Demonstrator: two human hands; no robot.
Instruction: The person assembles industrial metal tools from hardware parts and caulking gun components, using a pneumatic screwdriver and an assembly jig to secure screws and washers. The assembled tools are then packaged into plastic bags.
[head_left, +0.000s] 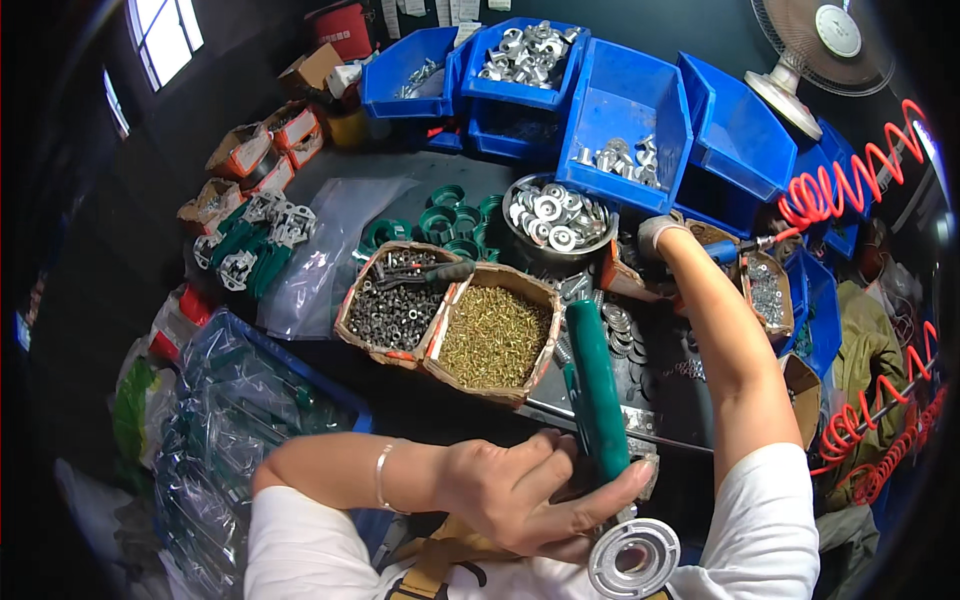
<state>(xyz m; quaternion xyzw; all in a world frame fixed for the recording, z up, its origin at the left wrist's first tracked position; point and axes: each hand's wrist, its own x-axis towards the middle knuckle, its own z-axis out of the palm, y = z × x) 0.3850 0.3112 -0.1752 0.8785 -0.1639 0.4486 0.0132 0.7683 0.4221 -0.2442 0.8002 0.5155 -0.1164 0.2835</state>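
In my left hand [515, 495] is a part with a long dark green handle [597, 390] and a round metal ring [634, 560] at its lower end. The fingers are wrapped round it, and the handle points up toward the bench. My right hand [660, 235], in a pale glove, reaches far over the bench to a small cardboard box [628, 272] beside the metal bowl [520, 255] of silver discs. Its fingers are hidden there. Nearest my left hand are the box of brass screws [495, 335] and the box of dark nuts [395, 310], with pliers [430, 275] across the nuts.
Blue bins [625, 110] of metal parts stand along the back. Green rings [450, 220] and green-handled parts [255, 240] lie at left. A plastic-covered crate [250, 420] is near left. Red coiled hoses [840, 190] and a fan [825, 45] are at right.
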